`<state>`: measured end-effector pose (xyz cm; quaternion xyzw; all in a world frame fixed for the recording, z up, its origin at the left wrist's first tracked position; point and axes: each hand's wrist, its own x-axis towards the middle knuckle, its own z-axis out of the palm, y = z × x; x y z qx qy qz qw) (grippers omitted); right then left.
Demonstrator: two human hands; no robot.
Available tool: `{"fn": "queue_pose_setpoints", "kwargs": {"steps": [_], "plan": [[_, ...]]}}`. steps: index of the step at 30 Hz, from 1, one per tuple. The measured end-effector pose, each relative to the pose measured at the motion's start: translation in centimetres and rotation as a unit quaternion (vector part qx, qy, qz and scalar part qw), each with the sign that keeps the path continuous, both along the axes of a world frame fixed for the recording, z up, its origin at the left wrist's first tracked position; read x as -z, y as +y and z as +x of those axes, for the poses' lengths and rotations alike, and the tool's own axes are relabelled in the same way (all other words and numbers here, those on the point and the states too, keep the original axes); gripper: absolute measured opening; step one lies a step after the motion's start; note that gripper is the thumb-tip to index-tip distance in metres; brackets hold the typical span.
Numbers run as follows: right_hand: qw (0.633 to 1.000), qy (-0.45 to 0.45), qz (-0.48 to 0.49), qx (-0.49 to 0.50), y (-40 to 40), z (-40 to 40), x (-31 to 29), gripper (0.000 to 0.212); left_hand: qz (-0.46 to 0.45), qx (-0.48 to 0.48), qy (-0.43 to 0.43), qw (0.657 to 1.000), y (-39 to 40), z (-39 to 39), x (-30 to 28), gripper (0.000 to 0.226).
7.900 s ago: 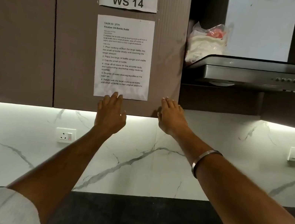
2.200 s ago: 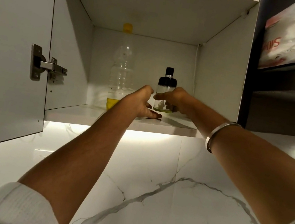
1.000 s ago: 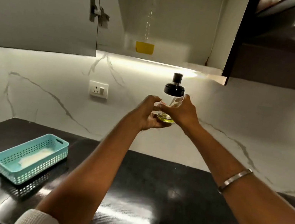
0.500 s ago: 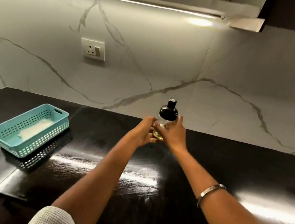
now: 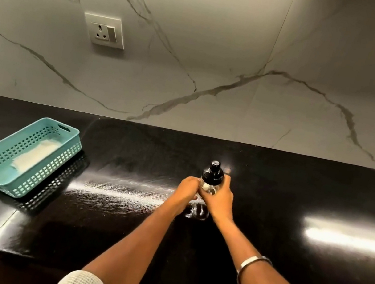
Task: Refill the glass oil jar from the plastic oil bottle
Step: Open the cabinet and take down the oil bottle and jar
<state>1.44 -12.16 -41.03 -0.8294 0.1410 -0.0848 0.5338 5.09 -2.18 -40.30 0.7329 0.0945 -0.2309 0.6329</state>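
The glass oil jar has a black pump cap and stands upright near the middle of the black countertop. My left hand wraps its left side and my right hand wraps its right side, so most of the glass body is hidden by my fingers. The jar's base seems to touch the counter, with its reflection below my hands. The plastic oil bottle is out of view.
A teal plastic basket with a white cloth inside sits at the left of the counter. A wall socket is set in the marble backsplash. The counter's front edge runs along the bottom.
Both hands took the jar out of the upper cabinet and lowered it to the countertop. My view has tilted down, so the cabinet and the plastic bottle have left the frame.
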Motion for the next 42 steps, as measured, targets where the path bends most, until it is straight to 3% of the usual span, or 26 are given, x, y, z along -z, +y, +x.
{"fn": "queue_pose_setpoints", "kwargs": {"steps": [7,25,30,35,38,42], "plan": [[0.999,0.035,0.007,0.007,-0.2,0.1,3.1,0.051,-0.038,-0.066,0.013,0.997,-0.2,0.0,3.7,0.023],[0.998,0.055,0.025,0.012,-0.4,0.3,5.2,0.059,-0.028,-0.077,0.023,0.996,-0.6,-0.3,5.2,0.024],[0.998,0.050,0.043,-0.006,-0.6,0.1,4.9,0.085,-0.021,-0.088,0.016,0.996,-0.6,-0.7,4.5,0.021],[0.997,0.054,-0.010,-0.059,-2.2,-1.2,2.7,0.114,0.003,-0.134,-0.030,0.991,-0.2,-1.1,2.9,0.027],[0.997,0.025,-0.014,-0.078,-3.3,-2.4,0.9,0.108,0.011,-0.160,-0.060,0.985,0.0,-1.8,1.3,0.028],[0.996,-0.031,-0.032,-0.082,-4.0,-3.5,-2.4,0.083,0.013,-0.166,-0.090,0.982,-0.7,-3.3,-1.5,0.029]]}}
